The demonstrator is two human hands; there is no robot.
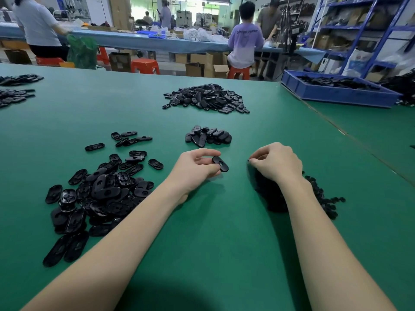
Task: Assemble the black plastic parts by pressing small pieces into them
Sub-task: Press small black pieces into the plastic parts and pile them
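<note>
Pinching one oval black part (220, 163) in my left hand (197, 169), my right hand (277, 161) curls over the small pieces (323, 198), seemingly pinching one. Finished-looking piles (207, 136) wait ahead; many loose parts (101, 194) remain left.

Bright, even overhead light falls on the green table (202, 221). Soft shadows lie under both forearms. Wide-angle distortion bends the edges, and the background is slightly soft.
</note>
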